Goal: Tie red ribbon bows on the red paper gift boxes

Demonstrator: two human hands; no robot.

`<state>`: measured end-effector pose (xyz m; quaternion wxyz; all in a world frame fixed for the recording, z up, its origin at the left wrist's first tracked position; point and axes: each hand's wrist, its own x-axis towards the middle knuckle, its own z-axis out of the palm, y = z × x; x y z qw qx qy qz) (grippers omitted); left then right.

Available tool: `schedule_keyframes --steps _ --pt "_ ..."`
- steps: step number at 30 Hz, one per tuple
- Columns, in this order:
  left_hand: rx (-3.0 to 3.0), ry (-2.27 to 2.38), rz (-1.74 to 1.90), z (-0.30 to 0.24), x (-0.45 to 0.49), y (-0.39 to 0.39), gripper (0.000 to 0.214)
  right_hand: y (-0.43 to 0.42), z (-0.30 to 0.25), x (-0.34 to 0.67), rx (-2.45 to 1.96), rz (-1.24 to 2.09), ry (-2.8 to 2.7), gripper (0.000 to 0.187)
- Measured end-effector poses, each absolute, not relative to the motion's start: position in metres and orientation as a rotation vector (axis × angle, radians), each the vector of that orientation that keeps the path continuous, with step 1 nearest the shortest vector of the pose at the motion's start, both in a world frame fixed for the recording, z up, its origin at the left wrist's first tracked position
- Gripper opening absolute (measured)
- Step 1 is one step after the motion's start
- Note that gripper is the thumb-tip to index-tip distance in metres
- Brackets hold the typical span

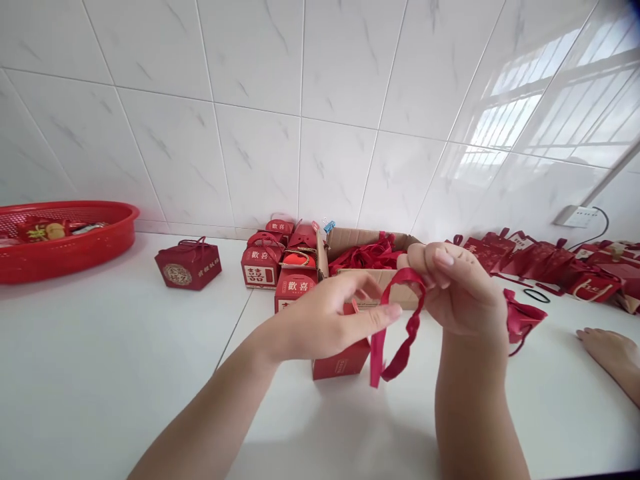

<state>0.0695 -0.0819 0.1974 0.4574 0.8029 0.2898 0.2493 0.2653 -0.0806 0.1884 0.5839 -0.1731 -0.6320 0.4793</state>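
My right hand [453,287] is closed on a red ribbon [413,327] and holds it up above the white table. The ribbon hangs in a loop with its ends dangling. Close on its left side is my left hand [340,310], open, with the thumb stretched across one strand and the fingers apart from it. Beneath and behind the left hand stands a red gift box [343,363], partly hidden. Past my hands, a cardboard box [367,237] holds a heap of red ribbons [357,259].
Several red gift boxes [260,263] cluster behind my left hand; another gift box [189,265] stands farther left. A red plastic basket [100,247] is at the far left. Red bags [540,263] line the right, near a red pouch [523,317] and another person's hand [610,353].
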Motion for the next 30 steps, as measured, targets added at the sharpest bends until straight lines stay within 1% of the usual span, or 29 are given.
schedule_keyframes --steps 2,4,8,13,17,23,26,30 --pt "1.92 0.591 0.512 0.196 0.071 -0.082 0.024 -0.08 0.187 0.265 -0.411 1.142 -1.486 0.037" --pt "1.886 0.568 0.542 0.195 0.068 -0.08 0.024 -0.08 0.186 0.268 -0.431 1.128 -1.489 0.037" --pt "1.865 0.718 0.707 0.201 0.053 -0.079 0.029 -0.083 0.187 0.276 -0.501 1.033 -1.491 0.041" --pt "2.006 0.938 0.706 0.208 0.029 -0.088 0.041 -0.09 0.188 0.283 -0.802 0.885 -1.475 0.043" --pt "2.121 1.065 0.731 0.212 0.021 -0.095 0.043 -0.091 0.19 0.283 -0.995 0.808 -1.501 0.042" --pt "2.306 1.11 0.701 0.211 0.017 -0.096 0.026 -0.092 0.195 0.284 -1.236 0.702 -1.709 0.046" --pt "2.336 1.131 0.695 0.207 0.019 -0.097 0.024 -0.093 0.194 0.29 -1.322 0.718 -1.874 0.045" --pt "2.374 1.134 0.702 0.201 0.033 -0.094 0.021 -0.092 0.188 0.295 -1.534 0.649 -1.908 0.036"
